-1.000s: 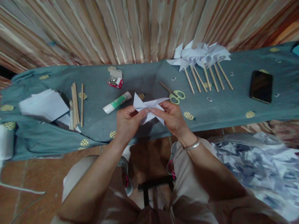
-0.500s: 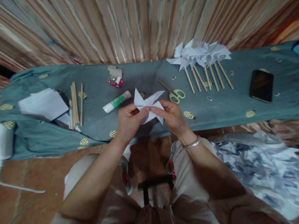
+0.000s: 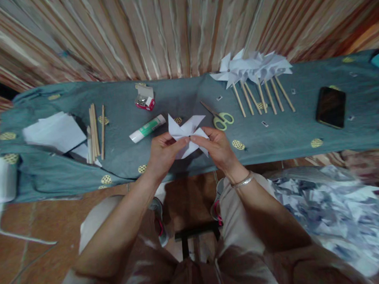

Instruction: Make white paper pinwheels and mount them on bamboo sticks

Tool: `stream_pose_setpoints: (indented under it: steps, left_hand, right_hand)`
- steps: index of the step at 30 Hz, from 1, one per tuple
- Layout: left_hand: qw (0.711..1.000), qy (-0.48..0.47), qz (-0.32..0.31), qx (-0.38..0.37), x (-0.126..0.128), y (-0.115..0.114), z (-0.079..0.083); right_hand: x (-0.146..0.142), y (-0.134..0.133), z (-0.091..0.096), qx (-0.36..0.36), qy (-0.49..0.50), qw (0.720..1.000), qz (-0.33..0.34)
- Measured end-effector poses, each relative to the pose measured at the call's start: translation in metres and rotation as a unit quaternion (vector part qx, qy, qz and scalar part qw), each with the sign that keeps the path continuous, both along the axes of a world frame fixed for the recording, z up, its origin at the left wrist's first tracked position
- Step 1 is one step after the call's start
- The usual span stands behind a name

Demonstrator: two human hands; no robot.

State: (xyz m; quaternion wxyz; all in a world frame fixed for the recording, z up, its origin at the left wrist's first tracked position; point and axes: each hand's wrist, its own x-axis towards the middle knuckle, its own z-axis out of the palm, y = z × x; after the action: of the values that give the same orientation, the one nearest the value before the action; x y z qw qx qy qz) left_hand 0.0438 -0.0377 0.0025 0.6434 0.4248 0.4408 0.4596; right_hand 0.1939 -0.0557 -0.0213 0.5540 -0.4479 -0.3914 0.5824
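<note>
A white paper pinwheel (image 3: 187, 129) with folded blades is held between both hands above the near side of the cloth. My left hand (image 3: 164, 152) grips its left side, the thumb pressing by the centre. On the other side my right hand (image 3: 220, 146) pinches it, thumb also at the centre, so the two thumb tips nearly meet. Fingers behind the paper are hidden. Left of the hands lies a glue stick (image 3: 147, 128); to the right are scissors (image 3: 220, 117) with green handles. An open small box (image 3: 145, 98) of metal pins or tacks stands farther back.
Several finished pinwheels on sticks (image 3: 255, 68) lie at the back right. A phone (image 3: 331, 107) rests farther right. Bare wooden sticks (image 3: 94, 131) and paper sheets (image 3: 55, 132) lie left on the green cloth (image 3: 179, 95). A bag of folded paper (image 3: 340, 213) stands at lower right.
The pinwheel has turned slightly and its blades look flatter and more spread. Both hands keep their hold in nearly the same place.
</note>
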Motion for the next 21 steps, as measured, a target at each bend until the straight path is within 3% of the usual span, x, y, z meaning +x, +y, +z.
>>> stream_pose_setpoints:
  steps: [15,18,21]
  left_hand:
    - [1.0,-0.007,-0.012,0.0,-0.002,-0.004,0.001]
    - [0.999,0.026,0.005,0.04,-0.009,0.004,-0.004]
    - [0.979,0.137,0.028,0.148,-0.02,0.014,-0.015]
  right_hand:
    - [0.002,-0.002,0.003,-0.028,0.019,0.999,0.005]
    - [0.013,0.003,0.006,-0.009,0.035,0.998,-0.049]
    - [0.025,0.005,0.012,0.015,0.054,0.994,-0.094]
